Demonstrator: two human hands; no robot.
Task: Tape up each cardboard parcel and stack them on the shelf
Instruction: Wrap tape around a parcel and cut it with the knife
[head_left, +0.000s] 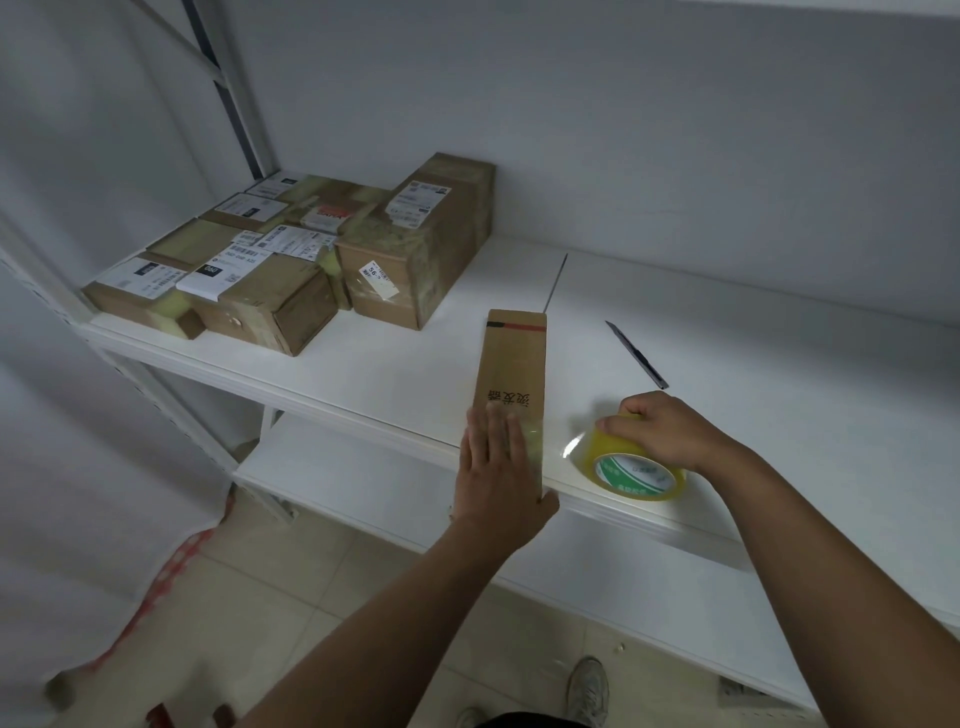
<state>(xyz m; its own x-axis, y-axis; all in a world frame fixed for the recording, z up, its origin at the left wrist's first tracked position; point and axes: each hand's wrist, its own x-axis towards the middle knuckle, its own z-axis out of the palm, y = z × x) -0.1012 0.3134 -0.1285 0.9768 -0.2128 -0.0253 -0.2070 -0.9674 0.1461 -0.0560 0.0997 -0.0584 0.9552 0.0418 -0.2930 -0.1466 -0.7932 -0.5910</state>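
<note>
A long narrow cardboard parcel (514, 364) lies on the white shelf (405, 374), its near end at the shelf's front edge. My left hand (496, 467) lies flat on that near end, fingers straight, pressing down where clear tape shows. To its right my right hand (660, 428) grips a roll of yellow packing tape (631, 465), and a strip of tape runs from the roll towards the parcel.
Several taped, labelled parcels (291, 260) are stacked at the shelf's back left, the tallest one (423, 239) nearest. A dark utility knife (636, 354) lies on the shelf behind the tape roll. A lower shelf (597, 571) and tiled floor show below.
</note>
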